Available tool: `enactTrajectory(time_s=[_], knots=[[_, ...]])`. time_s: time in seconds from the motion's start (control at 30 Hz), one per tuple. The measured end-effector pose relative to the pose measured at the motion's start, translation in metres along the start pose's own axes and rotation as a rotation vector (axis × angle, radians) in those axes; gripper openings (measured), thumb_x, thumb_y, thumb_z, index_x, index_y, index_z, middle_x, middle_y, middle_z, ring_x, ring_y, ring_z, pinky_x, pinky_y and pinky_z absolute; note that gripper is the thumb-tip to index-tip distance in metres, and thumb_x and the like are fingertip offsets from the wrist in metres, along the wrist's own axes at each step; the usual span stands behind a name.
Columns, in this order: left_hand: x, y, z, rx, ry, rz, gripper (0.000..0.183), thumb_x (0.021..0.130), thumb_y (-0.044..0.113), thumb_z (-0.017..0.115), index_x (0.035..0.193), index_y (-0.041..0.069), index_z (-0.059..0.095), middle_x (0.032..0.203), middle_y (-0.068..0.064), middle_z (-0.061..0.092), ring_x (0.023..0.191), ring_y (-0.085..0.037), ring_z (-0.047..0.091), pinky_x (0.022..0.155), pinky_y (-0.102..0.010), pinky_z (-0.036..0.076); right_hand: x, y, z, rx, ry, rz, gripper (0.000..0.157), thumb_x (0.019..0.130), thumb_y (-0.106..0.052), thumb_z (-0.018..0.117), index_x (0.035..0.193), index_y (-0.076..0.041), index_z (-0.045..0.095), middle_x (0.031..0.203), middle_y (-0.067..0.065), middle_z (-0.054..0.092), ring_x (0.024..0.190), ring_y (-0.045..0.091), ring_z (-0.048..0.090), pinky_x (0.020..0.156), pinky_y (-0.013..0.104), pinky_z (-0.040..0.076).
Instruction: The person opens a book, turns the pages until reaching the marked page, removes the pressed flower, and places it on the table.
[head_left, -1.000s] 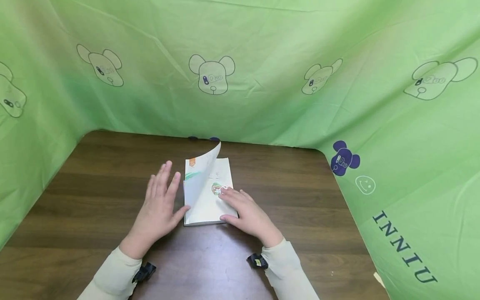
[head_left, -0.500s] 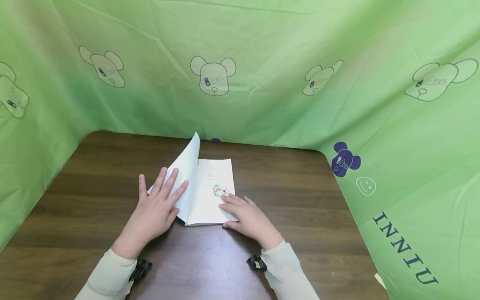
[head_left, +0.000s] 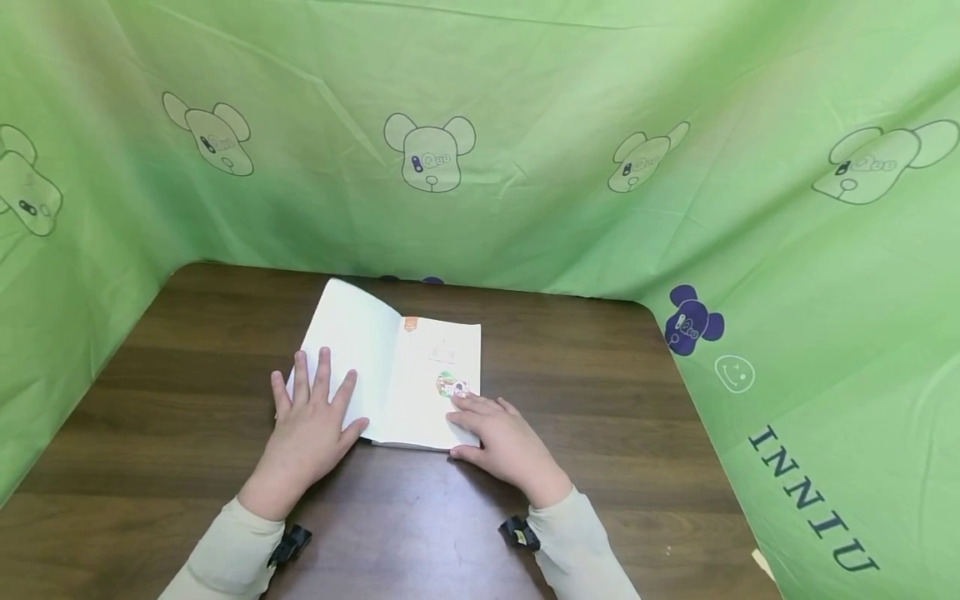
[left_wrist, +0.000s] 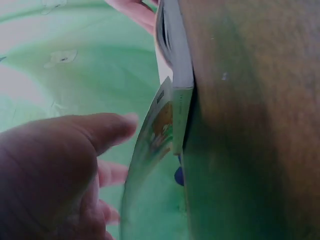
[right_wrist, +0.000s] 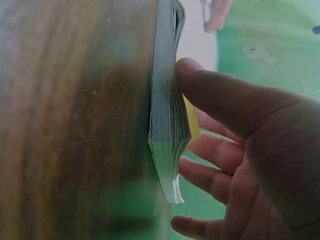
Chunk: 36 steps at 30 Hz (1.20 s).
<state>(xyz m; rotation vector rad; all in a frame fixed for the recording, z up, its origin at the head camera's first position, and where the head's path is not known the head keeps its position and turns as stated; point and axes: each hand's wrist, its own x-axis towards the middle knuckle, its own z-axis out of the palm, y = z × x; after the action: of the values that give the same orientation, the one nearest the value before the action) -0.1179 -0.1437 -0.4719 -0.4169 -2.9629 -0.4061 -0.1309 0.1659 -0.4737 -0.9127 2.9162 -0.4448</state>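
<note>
A paperback book lies on the table, its front cover turned over to the left with the white inner side up. On the right-hand page are an orange tab mark and a small round colored picture. My left hand lies spread over the turned cover, fingers straight. At the lower right corner of the page rests my right hand, fingers loosely extended. The left wrist view has the cover slanting up from the spine. In the right wrist view, the thumb touches the page near the thick page edges.
The brown wooden table extends around the book on all sides. A green cloth with printed bear heads hangs behind and along both sides. A small pale piece shows at the right table edge.
The cover has swung from standing half raised over to the left. My left hand has shifted from beside the book onto it. The right hand stays at the lower right corner.
</note>
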Motion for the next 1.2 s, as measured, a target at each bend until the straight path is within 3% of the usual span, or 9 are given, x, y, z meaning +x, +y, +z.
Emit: enactTrajectory(time_s=[0.13,0.3,0.53,0.67,0.83,0.97,1.07,1.2], knots=[[0.0,0.0,0.004,0.014,-0.048,0.05,0.068,0.096,0.038,0.069,0.153,0.007,0.047,0.169,-0.022,0.018,0.155,-0.052,0.006,0.115,-0.078,0.002,-0.001,0.001,0.0,0.012,-0.004,-0.014,0.052,0.092,-0.043,0.075,0.136,-0.015,0.068,0.153,0.003,0.054,0.146,0.023,0.045,0.116,0.065,0.032],[0.001,-0.001,0.01,-0.041,-0.148,0.124,0.055,0.102,0.026,0.061,0.154,0.012,0.048,0.167,-0.012,0.03,0.156,-0.042,0.019,0.118,-0.074,0.012,0.0,0.004,0.0,0.003,0.01,-0.05,0.045,0.095,-0.04,0.073,0.131,-0.015,0.071,0.152,0.003,0.055,0.146,0.023,0.046,0.116,0.065,0.032],[0.0,0.003,0.01,-0.136,-0.267,0.111,0.057,0.104,0.033,0.058,0.155,0.011,0.047,0.164,-0.014,0.036,0.153,-0.045,0.026,0.116,-0.074,0.019,-0.001,0.008,0.0,-0.081,0.064,-0.175,0.016,0.096,-0.026,0.072,0.109,-0.017,0.078,0.142,0.009,0.064,0.137,0.03,0.056,0.112,0.065,0.037],[-0.003,0.008,0.008,-0.142,-0.277,0.083,0.064,0.101,0.043,0.062,0.154,0.01,0.047,0.164,-0.015,0.035,0.153,-0.046,0.025,0.115,-0.076,0.018,-0.001,0.009,0.0,-0.122,0.085,-0.216,0.006,0.097,-0.024,0.072,0.099,-0.021,0.077,0.138,0.008,0.066,0.133,0.031,0.059,0.111,0.061,0.041],[-0.004,0.015,0.006,-0.107,-0.261,0.047,0.067,0.097,0.047,0.066,0.151,0.01,0.052,0.163,-0.015,0.039,0.151,-0.046,0.029,0.11,-0.079,0.023,-0.002,0.008,-0.001,-0.11,0.098,-0.214,0.006,0.098,-0.023,0.069,0.094,-0.022,0.073,0.136,0.007,0.068,0.131,0.031,0.061,0.11,0.058,0.044],[-0.003,0.02,0.006,-0.093,-0.261,0.021,0.069,0.094,0.049,0.07,0.148,0.008,0.054,0.161,-0.017,0.041,0.149,-0.049,0.031,0.107,-0.081,0.026,-0.001,0.007,0.0,-0.087,0.145,-0.218,0.005,0.099,-0.018,0.066,0.096,-0.022,0.067,0.114,-0.002,0.076,0.126,0.028,0.065,0.105,0.055,0.048],[0.0,0.024,0.008,-0.107,-0.241,0.042,0.07,0.093,0.047,0.072,0.15,0.009,0.053,0.162,-0.016,0.04,0.15,-0.05,0.029,0.105,-0.082,0.027,0.001,0.007,0.001,-0.082,0.188,-0.233,0.005,0.1,-0.017,0.066,0.097,-0.02,0.063,0.098,-0.008,0.072,0.122,0.026,0.068,0.102,0.053,0.051],[0.001,0.028,0.012,-0.125,-0.239,0.116,0.066,0.094,0.041,0.073,0.151,0.014,0.053,0.163,-0.007,0.04,0.153,-0.046,0.023,0.105,-0.084,0.023,0.002,0.007,0.002,-0.089,0.211,-0.23,0.006,0.098,-0.016,0.067,0.096,-0.02,0.063,0.096,-0.009,0.071,0.118,0.024,0.07,0.1,0.051,0.052]])
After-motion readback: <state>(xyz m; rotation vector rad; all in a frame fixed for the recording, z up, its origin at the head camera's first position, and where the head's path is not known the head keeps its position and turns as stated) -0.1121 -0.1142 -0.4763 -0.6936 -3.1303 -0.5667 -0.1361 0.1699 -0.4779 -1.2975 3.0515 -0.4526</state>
